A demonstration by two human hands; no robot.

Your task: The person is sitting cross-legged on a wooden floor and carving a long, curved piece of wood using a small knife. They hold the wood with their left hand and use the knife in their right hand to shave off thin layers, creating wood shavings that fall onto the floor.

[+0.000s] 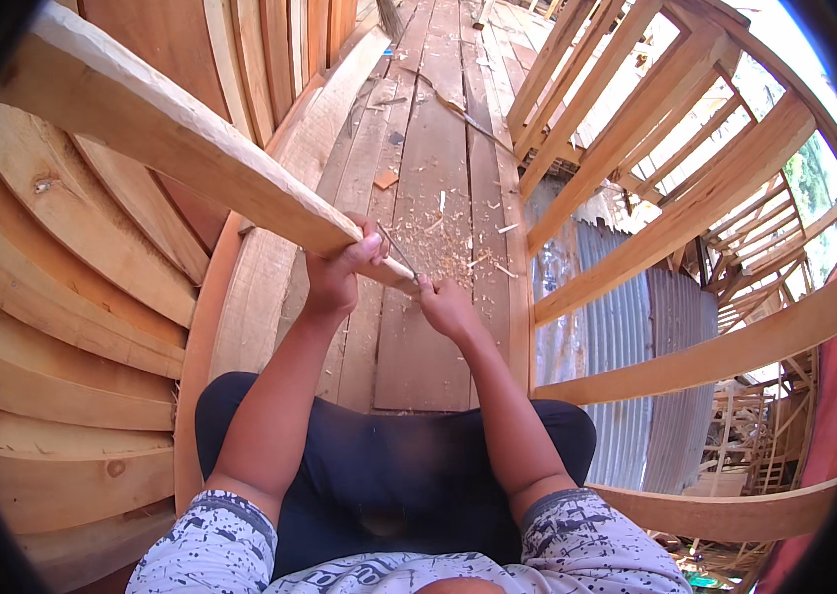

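Observation:
A long pale wooden beam slants from the upper left down to the middle of the view. My left hand is wrapped around its lower, narrowed end. My right hand sits just right of that end, fingers closed on a small thin tool whose tip touches the wood. What kind of tool it is stays too small to tell. Both forearms rise from the lower edge over dark shorts.
I stand on a plank walkway strewn with wood shavings. Curved wooden hull planks rise on the left. A frame of wooden rails and corrugated metal sheeting lie on the right.

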